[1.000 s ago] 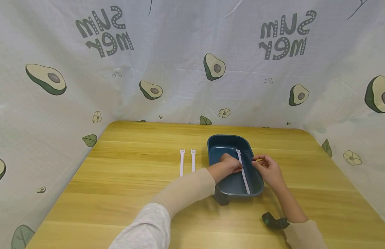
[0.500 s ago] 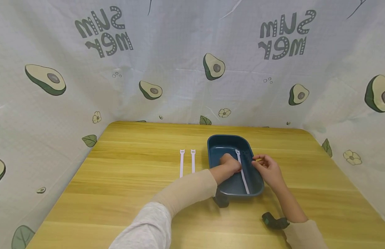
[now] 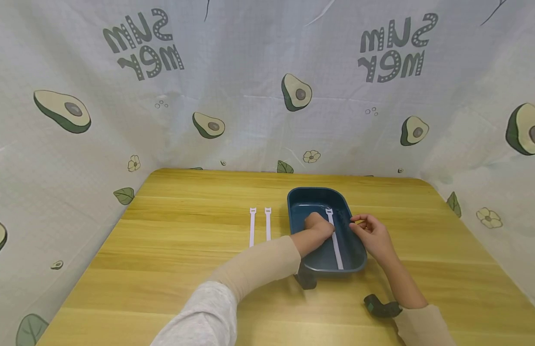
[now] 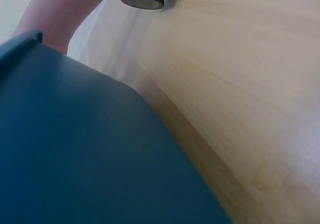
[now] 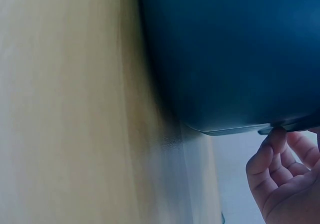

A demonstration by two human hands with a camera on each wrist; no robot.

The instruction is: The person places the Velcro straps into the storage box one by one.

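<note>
Left hand (image 3: 317, 229) inside blue tray (image 3: 314, 194) at white strap (image 3: 337, 252) — fingertips hidden, can't tell if gripping. Right hand (image 3: 374, 239) pinches tray's side rim (image 5: 240, 130). Two straps (image 3: 252, 228) lie outside.

Pale, faintly creased cloth (image 3: 241, 81) hangs as the wall at 12 o'clock in the head view and wraps round to 9 and 3 o'clock. Mirrored grey "summer" lettering (image 3: 392, 65) sits near 10:30 and 1:30, among printed avocados (image 3: 62, 111), leaves (image 3: 124, 195) and flowers (image 3: 489, 217). A yellow wood-grain table (image 3: 189, 202) with rounded far corners spreads towards 6 o'clock, soft light paling its surface there.
</note>
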